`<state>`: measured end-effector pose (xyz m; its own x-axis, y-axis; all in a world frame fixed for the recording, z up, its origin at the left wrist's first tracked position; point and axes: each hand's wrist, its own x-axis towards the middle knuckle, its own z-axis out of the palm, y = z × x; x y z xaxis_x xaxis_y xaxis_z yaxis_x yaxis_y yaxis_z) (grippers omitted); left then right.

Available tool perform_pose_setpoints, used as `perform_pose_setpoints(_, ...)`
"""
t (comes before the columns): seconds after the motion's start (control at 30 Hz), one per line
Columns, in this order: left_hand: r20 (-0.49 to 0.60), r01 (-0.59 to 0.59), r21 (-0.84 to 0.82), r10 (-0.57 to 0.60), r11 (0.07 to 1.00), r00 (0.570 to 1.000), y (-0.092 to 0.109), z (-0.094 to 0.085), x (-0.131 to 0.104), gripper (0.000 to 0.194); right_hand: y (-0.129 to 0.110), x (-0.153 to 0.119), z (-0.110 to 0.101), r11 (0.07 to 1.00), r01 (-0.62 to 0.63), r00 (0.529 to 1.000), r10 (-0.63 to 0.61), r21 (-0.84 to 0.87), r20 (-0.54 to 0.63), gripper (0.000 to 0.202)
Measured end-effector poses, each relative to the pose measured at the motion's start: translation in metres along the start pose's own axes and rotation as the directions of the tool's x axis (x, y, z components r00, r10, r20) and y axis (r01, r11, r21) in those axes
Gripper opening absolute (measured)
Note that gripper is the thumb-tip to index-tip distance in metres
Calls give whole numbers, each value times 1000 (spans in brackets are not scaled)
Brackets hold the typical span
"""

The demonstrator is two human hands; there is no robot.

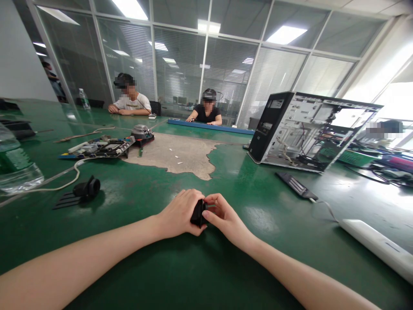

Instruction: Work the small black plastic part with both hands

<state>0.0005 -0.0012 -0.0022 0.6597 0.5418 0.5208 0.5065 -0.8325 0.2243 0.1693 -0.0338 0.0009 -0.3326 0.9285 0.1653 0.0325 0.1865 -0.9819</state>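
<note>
My left hand and my right hand meet just above the green table, near its front edge. Both grip a small black part held between them; most of it is hidden by my fingers. A sliver of green shows at its right side, under my right thumb. Nothing lies on the table directly beneath my hands.
An open computer case stands at the right, a black strip in front of it. A circuit board, a round fan unit, a black cap, a water bottle and a white bar lie around. Two people sit at the far side.
</note>
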Motion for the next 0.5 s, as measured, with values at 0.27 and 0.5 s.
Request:
perform_pose_setpoints(0.27,-5,-8,13,8,1000,1000,-1,1,-1,49,-3,-5,0,1000,16,998,-15,-9,55,26)
perform_pose_setpoints(0.5,-5,-12,6,12,1000,1000,-1,1,-1,50,-1,-3,0,994,97,994,-99,-52,-43,15)
